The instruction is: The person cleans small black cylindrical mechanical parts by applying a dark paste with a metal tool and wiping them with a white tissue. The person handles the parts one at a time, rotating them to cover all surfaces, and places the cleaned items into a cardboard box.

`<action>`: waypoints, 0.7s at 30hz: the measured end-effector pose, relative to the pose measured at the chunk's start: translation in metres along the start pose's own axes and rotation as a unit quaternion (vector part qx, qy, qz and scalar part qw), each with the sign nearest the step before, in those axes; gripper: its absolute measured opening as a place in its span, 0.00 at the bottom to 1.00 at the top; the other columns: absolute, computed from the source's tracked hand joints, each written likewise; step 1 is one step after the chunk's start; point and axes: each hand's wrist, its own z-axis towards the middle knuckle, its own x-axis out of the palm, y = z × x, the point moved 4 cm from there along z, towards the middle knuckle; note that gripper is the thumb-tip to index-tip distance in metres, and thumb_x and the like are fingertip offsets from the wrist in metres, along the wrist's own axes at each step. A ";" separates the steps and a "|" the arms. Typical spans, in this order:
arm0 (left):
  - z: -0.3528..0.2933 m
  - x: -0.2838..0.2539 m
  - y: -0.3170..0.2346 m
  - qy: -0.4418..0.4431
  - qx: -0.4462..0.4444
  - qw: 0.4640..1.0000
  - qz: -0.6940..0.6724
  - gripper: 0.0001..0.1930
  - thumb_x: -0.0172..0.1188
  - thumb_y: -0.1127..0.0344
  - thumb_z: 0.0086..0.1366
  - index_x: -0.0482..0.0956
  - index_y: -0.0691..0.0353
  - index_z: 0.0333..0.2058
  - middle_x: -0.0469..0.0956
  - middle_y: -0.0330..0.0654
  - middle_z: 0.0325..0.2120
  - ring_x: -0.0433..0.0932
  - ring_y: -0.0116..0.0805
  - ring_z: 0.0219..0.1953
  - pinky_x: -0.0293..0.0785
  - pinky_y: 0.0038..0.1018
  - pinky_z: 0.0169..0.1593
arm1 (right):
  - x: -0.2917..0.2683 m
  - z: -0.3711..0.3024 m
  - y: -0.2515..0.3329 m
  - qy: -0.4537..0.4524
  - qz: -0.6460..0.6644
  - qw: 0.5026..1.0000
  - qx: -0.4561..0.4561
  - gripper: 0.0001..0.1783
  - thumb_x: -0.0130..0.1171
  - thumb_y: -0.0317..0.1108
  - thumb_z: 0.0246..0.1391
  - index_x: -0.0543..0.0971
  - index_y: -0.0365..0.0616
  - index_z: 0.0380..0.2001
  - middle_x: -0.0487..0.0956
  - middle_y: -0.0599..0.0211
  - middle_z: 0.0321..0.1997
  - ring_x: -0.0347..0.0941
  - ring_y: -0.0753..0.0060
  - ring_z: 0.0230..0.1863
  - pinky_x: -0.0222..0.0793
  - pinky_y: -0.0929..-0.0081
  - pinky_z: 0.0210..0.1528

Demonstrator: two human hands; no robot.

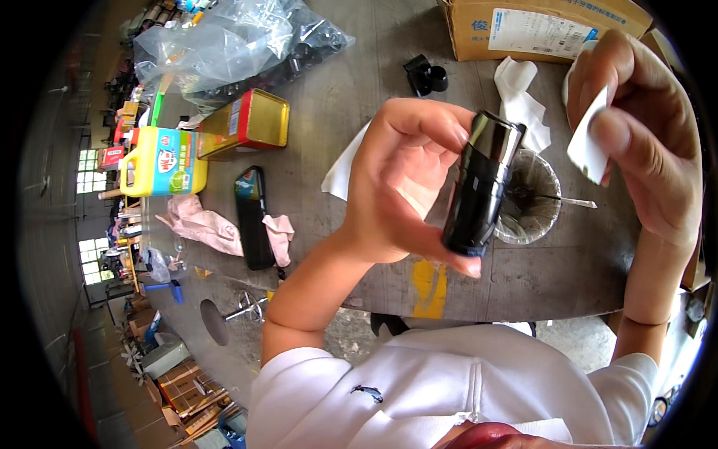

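My left hand (393, 179) grips a glossy black cylinder (477, 198) between thumb and fingers. The cylinder is held up above the table, slightly tilted, with a shiny band near its upper end. To the right, my right hand (654, 142) pinches a folded white wipe or piece of paper (588, 144), apart from the cylinder. Partly behind the cylinder stands a clear-looking cup (552, 217) with a metal spoon handle (580, 202) across its rim. What lies in the cup is hard to make out.
A crumpled white tissue (523, 101), small black parts (426, 77) and a cardboard box (467, 37) sit at the back. Leftward are a plastic bag (224, 41) of black pieces, a tin (265, 123), a yellow jug (168, 161), a black phone-like object (256, 224) and pink cloth (206, 224).
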 end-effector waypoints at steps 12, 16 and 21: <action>-0.015 0.012 0.011 -0.168 -0.144 0.958 -0.182 0.45 0.82 0.56 0.30 0.62 0.56 0.47 0.73 0.47 0.48 0.66 0.49 0.60 0.62 0.44 0.62 | 0.039 0.001 0.008 -0.028 0.168 0.985 -0.015 0.11 0.68 0.24 0.39 0.74 0.42 0.23 0.74 0.69 0.25 0.75 0.79 0.30 0.70 0.82 0.39; -0.017 0.018 0.014 -0.179 -0.172 0.948 -0.199 0.47 0.80 0.51 0.30 0.61 0.55 0.48 0.73 0.48 0.48 0.66 0.49 0.59 0.62 0.44 0.62 | 0.032 0.000 -0.002 -0.003 0.079 0.996 -0.035 0.11 0.68 0.23 0.38 0.74 0.43 0.22 0.75 0.69 0.25 0.76 0.78 0.31 0.71 0.79 0.44; -0.017 0.017 0.020 -0.159 -0.164 0.953 -0.196 0.47 0.79 0.49 0.30 0.61 0.55 0.48 0.73 0.48 0.48 0.67 0.50 0.58 0.64 0.44 0.60 | 0.033 0.001 0.002 0.009 0.070 0.997 -0.032 0.11 0.69 0.22 0.37 0.74 0.43 0.21 0.75 0.70 0.25 0.76 0.78 0.31 0.71 0.74 0.50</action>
